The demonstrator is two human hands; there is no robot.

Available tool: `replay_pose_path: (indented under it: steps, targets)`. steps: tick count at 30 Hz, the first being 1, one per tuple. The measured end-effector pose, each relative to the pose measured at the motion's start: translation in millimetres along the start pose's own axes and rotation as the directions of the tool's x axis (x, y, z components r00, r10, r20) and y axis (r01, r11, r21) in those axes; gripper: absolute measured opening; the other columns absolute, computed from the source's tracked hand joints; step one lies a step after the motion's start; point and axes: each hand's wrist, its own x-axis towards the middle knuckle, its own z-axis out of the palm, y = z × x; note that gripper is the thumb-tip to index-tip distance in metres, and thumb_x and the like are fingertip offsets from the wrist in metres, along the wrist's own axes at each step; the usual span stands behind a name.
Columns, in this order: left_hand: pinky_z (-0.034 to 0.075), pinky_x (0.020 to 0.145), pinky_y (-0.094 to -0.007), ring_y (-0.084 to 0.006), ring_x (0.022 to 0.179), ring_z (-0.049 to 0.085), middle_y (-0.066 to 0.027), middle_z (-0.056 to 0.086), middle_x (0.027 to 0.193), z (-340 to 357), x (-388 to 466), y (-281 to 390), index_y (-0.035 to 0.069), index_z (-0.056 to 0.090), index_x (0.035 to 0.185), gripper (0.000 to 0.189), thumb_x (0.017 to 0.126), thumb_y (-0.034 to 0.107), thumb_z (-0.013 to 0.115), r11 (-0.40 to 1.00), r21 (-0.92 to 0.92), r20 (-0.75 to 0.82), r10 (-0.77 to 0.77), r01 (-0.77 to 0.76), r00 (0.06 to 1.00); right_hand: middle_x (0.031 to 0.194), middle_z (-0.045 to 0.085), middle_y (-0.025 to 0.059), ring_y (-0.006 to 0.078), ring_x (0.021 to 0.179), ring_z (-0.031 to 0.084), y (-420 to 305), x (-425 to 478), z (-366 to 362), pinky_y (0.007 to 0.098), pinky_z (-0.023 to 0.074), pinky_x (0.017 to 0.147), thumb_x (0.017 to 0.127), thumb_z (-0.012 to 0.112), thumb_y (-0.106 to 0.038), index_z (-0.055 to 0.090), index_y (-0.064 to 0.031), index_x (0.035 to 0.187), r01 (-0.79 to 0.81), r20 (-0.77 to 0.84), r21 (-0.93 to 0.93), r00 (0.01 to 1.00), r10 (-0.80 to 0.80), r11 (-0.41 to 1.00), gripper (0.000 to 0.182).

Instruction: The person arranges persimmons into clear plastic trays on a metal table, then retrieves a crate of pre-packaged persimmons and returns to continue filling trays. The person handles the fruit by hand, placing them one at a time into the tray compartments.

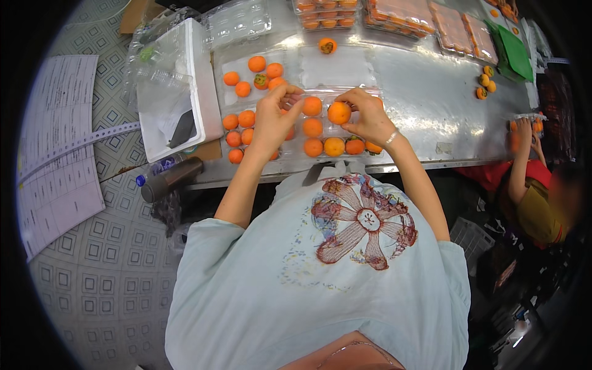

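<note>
My right hand (368, 115) holds an orange persimmon (339, 113) between thumb and fingers, over a clear plastic tray (296, 149). Several persimmons sit in that tray, among them a paler one (334, 146) in the row nearest me. Just left of the tray's upper persimmon (312, 106) is my left hand (280, 113), its thumb and index finger apart. It partly covers a second clear tray of persimmons (233, 138) on the left. Loose persimmons (256, 64) lie on a clear plastic piece beyond.
A white foam box (199, 83) stands at the left, near a dark flask (172, 179) and a plastic bottle (159, 169). Filled clear packs (397, 16) line the metal table's (430, 115) far side. At right, another person's hands (525, 134) touch a pack.
</note>
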Motion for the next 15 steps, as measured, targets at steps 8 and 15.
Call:
replay_pose_path:
  steps: [8, 15]
  targets:
    - [0.051, 0.077, -0.0241, -0.0093, 0.086, 0.062, -0.0033, 0.067, 0.093, 4, -19, -38, 0.001, 0.067, 0.106, 0.018, 0.088, 0.007, 0.067, 0.972, -0.133, 0.075, -0.183, 0.192, 0.98, 0.104, 0.063, 0.0107, 0.0259, 0.091, 0.064, 33, 33, 13, 0.0344, 0.0562, 0.08, 0.063, 0.081, 0.002, 0.064, -0.0037, 0.113, 0.088, 0.1, -0.098, 0.992, -0.078, 0.991, 0.053]
    - [0.05, 0.078, -0.0246, -0.0104, 0.09, 0.062, -0.0049, 0.068, 0.097, 12, -12, -47, -0.001, 0.065, 0.109, 0.021, 0.089, 0.006, 0.066, 0.986, -0.068, 0.092, -0.147, 0.153, 0.985, 0.113, 0.065, 0.0102, 0.0299, 0.108, 0.057, 30, 46, 11, 0.0389, 0.0487, 0.097, 0.065, 0.079, -0.003, 0.065, -0.0053, 0.118, 0.19, 0.18, -0.27, 0.973, -0.144, 0.944, 0.055]
